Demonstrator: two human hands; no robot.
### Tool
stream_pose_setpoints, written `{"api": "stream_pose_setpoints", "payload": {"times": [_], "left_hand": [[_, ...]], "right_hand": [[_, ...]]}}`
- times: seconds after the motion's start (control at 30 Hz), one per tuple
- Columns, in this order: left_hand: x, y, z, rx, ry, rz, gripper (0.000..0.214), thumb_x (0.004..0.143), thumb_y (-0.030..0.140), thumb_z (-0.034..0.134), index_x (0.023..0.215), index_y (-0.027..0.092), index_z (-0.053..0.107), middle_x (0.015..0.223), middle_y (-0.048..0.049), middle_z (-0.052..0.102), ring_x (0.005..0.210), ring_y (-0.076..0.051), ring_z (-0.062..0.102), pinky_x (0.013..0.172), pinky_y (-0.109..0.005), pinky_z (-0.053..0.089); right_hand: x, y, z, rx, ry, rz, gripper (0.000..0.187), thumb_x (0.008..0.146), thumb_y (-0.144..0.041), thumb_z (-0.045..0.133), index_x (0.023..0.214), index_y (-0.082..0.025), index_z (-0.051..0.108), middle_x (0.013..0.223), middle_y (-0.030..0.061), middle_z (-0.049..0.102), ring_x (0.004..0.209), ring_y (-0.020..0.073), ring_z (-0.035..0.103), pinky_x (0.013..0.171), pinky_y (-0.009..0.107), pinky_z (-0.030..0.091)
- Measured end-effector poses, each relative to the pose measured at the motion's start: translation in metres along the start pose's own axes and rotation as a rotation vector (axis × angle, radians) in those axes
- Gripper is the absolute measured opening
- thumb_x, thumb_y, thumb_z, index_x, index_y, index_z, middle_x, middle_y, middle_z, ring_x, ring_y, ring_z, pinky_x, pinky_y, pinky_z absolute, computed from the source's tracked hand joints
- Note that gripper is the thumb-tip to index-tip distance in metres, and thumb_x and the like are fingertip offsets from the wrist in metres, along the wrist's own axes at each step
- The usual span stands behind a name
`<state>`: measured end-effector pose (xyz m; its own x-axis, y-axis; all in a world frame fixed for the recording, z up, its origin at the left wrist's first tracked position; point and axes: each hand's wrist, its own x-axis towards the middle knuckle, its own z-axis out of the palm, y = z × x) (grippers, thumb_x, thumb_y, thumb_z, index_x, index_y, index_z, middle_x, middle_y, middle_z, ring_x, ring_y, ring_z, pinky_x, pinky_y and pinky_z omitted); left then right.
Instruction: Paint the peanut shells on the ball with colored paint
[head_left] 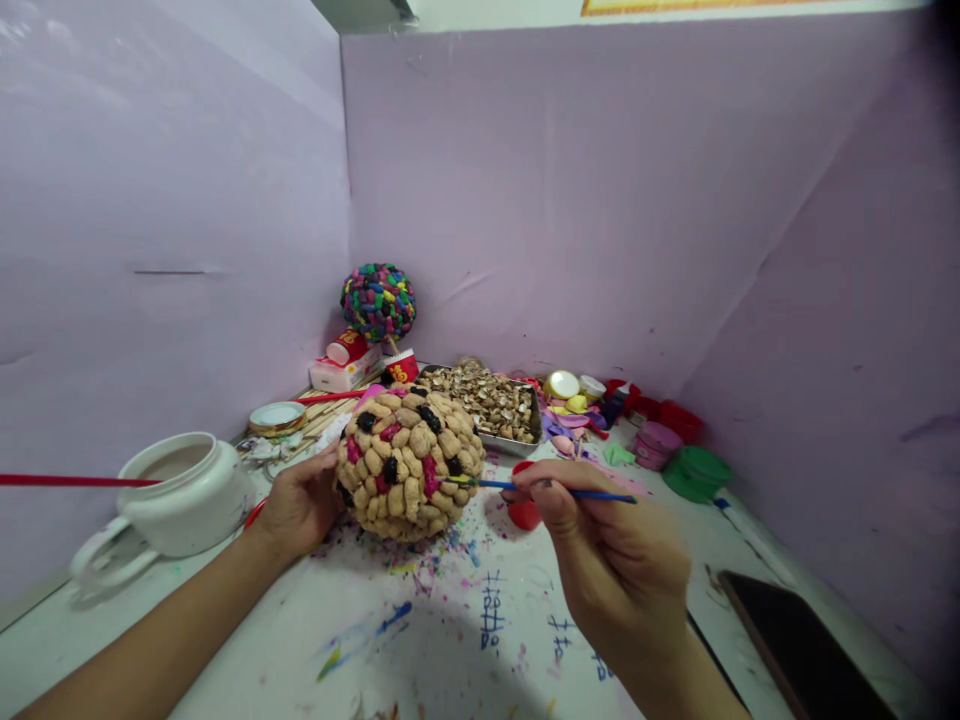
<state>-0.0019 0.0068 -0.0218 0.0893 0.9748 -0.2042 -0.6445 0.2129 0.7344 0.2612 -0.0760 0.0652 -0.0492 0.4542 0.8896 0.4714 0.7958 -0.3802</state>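
A ball covered in peanut shells (409,462), some painted black and pink, rests on the paint-spattered white table (465,620). My left hand (300,505) cups its left side, fingers curled against it. My right hand (607,560) pinches a thin blue paintbrush (555,490); the brush tip touches the ball's right side.
A white cup (184,492) with a red brush in it stands at left. Behind are a tray of peanut shells (491,400), a fully painted shell ball (379,300), several paint pots (660,440), a green lid (697,470) and a dark phone (802,650) at right. Purple walls enclose the table.
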Motion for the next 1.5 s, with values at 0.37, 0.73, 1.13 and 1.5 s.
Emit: {"api": "stream_pose_setpoints", "payload": {"times": [0.37, 0.73, 1.13, 1.5], "left_hand": [[-0.010, 0.004, 0.012, -0.038, 0.060, -0.018, 0.056, 0.064, 0.019, 0.062, 0.120, 0.022, 0.066, 0.099, -0.0034, 0.080, 0.113, -0.037, 0.064, 0.096, -0.050, 0.049], [-0.012, 0.006, 0.019, -0.039, 0.116, -0.046, 0.050, 0.059, 0.019, 0.062, 0.109, 0.020, 0.070, 0.093, -0.0041, 0.080, 0.114, -0.038, 0.063, 0.098, -0.052, 0.047], [-0.014, 0.009, 0.024, -0.032, 0.133, -0.058, 0.063, 0.055, 0.019, 0.061, 0.118, 0.021, 0.065, 0.094, -0.0038, 0.081, 0.113, -0.039, 0.064, 0.095, -0.053, 0.050], [-0.014, 0.008, 0.020, -0.021, 0.059, -0.047, 0.061, 0.059, 0.021, 0.060, 0.121, 0.020, 0.064, 0.094, -0.0042, 0.080, 0.112, -0.038, 0.065, 0.096, -0.054, 0.049]], "right_hand": [[-0.001, 0.000, -0.002, -0.017, 0.013, 0.017, 0.015, 0.088, -0.009, 0.056, 0.085, -0.019, 0.066, 0.073, -0.0014, 0.073, 0.065, 0.0080, 0.069, 0.063, 0.016, 0.055], [0.009, 0.014, -0.027, -0.115, 0.163, 0.182, 0.016, 0.092, -0.024, 0.057, 0.081, -0.022, 0.068, 0.069, -0.0026, 0.072, 0.061, 0.0104, 0.068, 0.057, 0.019, 0.052], [-0.004, 0.093, -0.020, -0.540, -0.344, 0.585, 0.043, 0.080, -0.041, 0.054, 0.043, -0.022, 0.044, 0.037, -0.0020, 0.045, 0.036, 0.0106, 0.037, 0.040, 0.024, 0.021], [0.016, 0.055, -0.046, -0.449, -0.154, 0.538, 0.043, 0.088, -0.052, 0.050, 0.067, -0.019, 0.068, 0.055, 0.0028, 0.068, 0.044, 0.0144, 0.057, 0.041, 0.024, 0.038]]}}
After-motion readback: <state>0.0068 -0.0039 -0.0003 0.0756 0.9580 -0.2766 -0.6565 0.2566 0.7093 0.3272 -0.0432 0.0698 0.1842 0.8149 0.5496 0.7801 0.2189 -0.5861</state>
